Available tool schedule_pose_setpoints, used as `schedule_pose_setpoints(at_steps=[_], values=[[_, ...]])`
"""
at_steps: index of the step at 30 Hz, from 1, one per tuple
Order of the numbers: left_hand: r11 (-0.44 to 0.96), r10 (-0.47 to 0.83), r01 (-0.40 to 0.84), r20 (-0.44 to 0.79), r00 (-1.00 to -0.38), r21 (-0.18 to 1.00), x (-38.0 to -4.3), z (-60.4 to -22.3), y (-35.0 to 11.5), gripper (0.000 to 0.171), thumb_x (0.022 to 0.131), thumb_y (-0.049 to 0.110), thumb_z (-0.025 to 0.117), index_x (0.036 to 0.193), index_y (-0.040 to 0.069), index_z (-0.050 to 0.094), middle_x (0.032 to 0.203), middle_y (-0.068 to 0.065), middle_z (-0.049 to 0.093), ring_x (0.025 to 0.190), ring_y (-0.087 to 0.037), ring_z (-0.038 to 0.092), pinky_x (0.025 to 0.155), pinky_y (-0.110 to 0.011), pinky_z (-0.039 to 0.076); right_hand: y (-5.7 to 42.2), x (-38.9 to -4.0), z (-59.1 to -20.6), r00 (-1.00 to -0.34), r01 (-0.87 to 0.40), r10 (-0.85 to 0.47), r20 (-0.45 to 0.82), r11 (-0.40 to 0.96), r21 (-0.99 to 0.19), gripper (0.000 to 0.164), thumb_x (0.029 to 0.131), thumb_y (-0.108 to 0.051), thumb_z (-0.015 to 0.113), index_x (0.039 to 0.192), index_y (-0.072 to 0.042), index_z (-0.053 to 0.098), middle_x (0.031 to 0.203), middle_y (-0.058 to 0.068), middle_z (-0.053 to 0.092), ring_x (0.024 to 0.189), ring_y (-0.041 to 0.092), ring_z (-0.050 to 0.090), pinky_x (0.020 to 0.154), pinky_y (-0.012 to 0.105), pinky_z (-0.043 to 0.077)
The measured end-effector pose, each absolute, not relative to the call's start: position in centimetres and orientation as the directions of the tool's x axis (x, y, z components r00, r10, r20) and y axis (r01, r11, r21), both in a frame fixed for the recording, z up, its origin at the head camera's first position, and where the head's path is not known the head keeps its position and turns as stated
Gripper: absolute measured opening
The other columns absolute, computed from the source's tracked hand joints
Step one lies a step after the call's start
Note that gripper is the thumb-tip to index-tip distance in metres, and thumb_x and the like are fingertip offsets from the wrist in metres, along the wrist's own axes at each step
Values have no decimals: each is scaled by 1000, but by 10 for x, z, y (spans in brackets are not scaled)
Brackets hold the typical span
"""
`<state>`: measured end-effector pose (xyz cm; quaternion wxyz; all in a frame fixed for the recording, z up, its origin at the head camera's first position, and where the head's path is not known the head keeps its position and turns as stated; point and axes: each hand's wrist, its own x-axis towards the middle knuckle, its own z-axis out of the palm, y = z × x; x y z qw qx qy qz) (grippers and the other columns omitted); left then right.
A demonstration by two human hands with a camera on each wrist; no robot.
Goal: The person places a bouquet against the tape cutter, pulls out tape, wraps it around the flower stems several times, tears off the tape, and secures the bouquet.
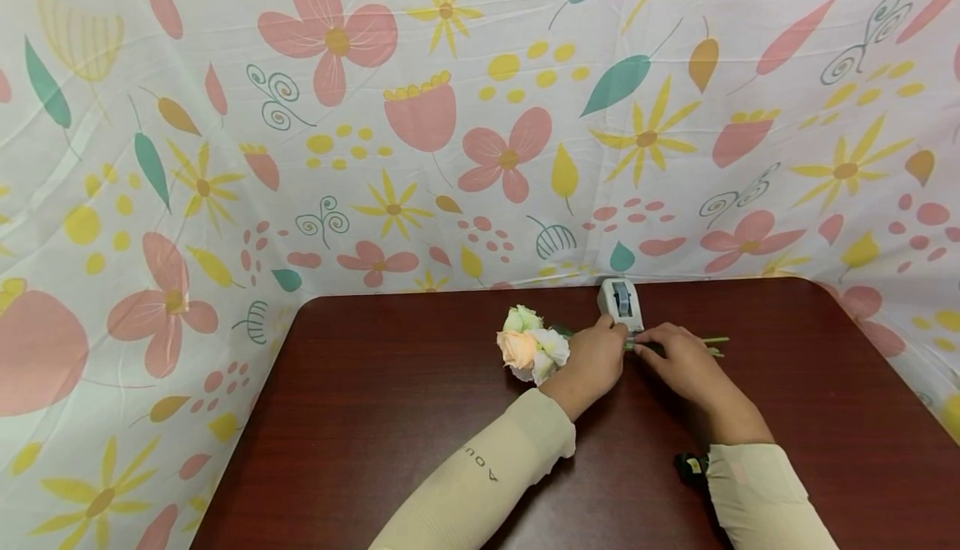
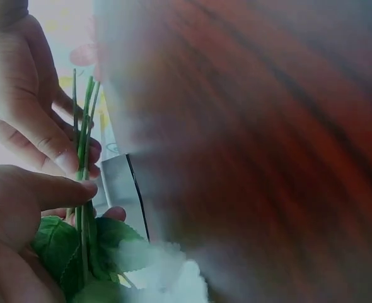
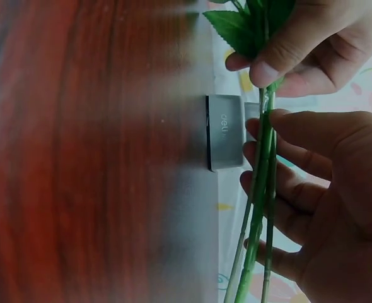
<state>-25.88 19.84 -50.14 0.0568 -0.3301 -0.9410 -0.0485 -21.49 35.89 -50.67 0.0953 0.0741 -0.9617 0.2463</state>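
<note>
A small bunch of flowers (image 1: pixel 528 346), peach, white and pale green, lies sideways over the table. My left hand (image 1: pixel 596 362) pinches its green stems (image 2: pixel 85 151) between thumb and fingers, just below the leaves (image 3: pixel 236 28). Lower on the stems, my right hand (image 1: pixel 690 367) has its thumb on the near side and its curled fingers behind them. Between the hands, a glossy clear strip (image 3: pixel 266 99) shows on the stems. Right behind them stands a white tape dispenser (image 1: pixel 621 304) with a roll in it, its grey side (image 3: pixel 226 132) facing the right wrist camera.
The dark red-brown table (image 1: pixel 390 417) has rounded back corners. A flower-printed cloth (image 1: pixel 465 117) hangs behind it and along the left side. Beside the right cuff is a small black object (image 1: pixel 692 468) with a yellow-green patch.
</note>
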Motion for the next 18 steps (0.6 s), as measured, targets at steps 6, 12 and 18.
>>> schedule_pose_setpoints(at_steps=[6,12,18], values=[[783,608,620,151,-780,48,-257,-499,198,17,98,28,56,113,23,60,108,5,57,71,-9,61,57,-23,50,359,-216,-508,-974,-182,-97,203,873,-453,16,93,-16,63,105,-7,69,105,15,67,103,37,61,89,56,43],[783,607,619,155,-780,51,-257,-500,197,14,97,27,57,109,22,61,105,4,59,78,-9,62,66,-24,52,360,-218,-508,-980,-167,-95,177,877,-451,15,93,-19,64,105,-11,68,105,14,70,102,38,61,91,58,42],[772,603,622,162,-781,127,-259,-500,196,6,95,25,59,99,22,61,93,8,62,81,-7,63,68,-23,49,362,-217,-509,-980,-152,-75,184,880,-451,15,92,-19,65,104,-13,70,101,13,70,103,38,60,90,57,43]])
